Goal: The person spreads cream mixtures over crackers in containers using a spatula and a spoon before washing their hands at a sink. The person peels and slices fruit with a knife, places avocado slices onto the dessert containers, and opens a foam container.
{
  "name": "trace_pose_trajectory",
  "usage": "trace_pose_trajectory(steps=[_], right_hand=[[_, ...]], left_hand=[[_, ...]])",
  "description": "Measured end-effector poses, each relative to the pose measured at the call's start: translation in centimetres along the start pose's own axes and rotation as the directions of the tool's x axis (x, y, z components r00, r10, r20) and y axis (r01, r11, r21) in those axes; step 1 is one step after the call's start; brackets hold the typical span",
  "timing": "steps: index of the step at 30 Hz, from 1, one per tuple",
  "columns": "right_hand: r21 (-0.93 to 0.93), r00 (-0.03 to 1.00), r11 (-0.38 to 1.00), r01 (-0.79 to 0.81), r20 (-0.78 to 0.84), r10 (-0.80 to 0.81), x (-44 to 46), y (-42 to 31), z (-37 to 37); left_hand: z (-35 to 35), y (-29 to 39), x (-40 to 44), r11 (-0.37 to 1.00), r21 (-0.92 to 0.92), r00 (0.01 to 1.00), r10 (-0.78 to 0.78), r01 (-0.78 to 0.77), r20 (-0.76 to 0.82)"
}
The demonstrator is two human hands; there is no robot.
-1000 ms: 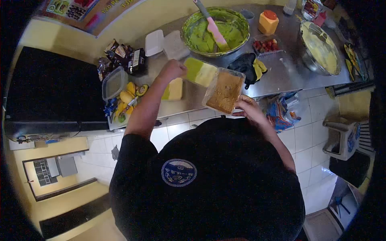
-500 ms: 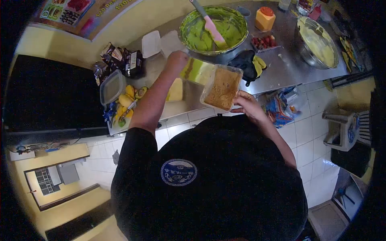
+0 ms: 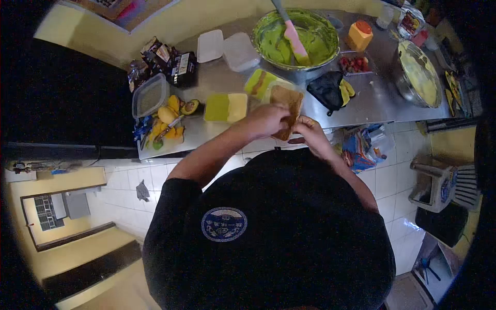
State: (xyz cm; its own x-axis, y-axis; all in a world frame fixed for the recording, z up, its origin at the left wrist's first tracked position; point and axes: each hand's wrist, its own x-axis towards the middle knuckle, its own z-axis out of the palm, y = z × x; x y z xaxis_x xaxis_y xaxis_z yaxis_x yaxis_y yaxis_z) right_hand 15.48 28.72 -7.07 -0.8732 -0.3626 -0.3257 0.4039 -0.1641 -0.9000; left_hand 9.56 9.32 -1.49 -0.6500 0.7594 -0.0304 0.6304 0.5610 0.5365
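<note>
Near the front edge of the table [image 3: 380,101], the right hand [image 3: 313,136] grasps the plastic container [image 3: 301,100] by its side, probably to steady it. The left hand [image 3: 267,120] is above its brown crumbs [image 3: 285,96]; whether its fingers pinch some, I cannot tell.

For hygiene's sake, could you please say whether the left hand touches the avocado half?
Apart: the head view shows the green-and-cream container between the left hand and the avocado half.
</note>
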Motion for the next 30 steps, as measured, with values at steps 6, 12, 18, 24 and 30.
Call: trace_pose_trajectory(steps=[6, 12, 18, 24, 30], right_hand=[[0.224, 0.995, 0.969, -0.100, 0.036, 0.095, -0.7, -1.8, 3.3], [0.092, 0.991, 0.989, -0.114, 0.083, 0.106, -0.2, -1.2, 4.1], [0.139, 0.994, 0.985, -0.102, 0.048, 0.096, -1.3, -1.8, 4.1], [0.150, 0.992, 0.981, -0.122, 0.042, 0.117, -1.6, -2.5, 4.2], [0.187, 0.997, 0.980, -0.074, 0.022, 0.071, -2.0, -2.3, 3.4]], left_hand=[[-1.5, 0.0, -2.3, 0.965, -0.017, 0.966, -0.260, 0.260, 0.014], [-5.3, -6.5, -8.5, 0.280, -0.935, 0.728, -0.684, 0.218, -0.035], [-7.0, -12.2, -13.6, 0.530, -0.556, 0.610, -0.791, 0.640, -0.052], [-4.6, -20.1, -12.4, 0.777, 0.048, 0.754, -0.590, 0.627, -0.289], [-6.1, -19.2, -11.9, 0.779, 0.420, 0.885, -0.424, 0.465, -0.194]])
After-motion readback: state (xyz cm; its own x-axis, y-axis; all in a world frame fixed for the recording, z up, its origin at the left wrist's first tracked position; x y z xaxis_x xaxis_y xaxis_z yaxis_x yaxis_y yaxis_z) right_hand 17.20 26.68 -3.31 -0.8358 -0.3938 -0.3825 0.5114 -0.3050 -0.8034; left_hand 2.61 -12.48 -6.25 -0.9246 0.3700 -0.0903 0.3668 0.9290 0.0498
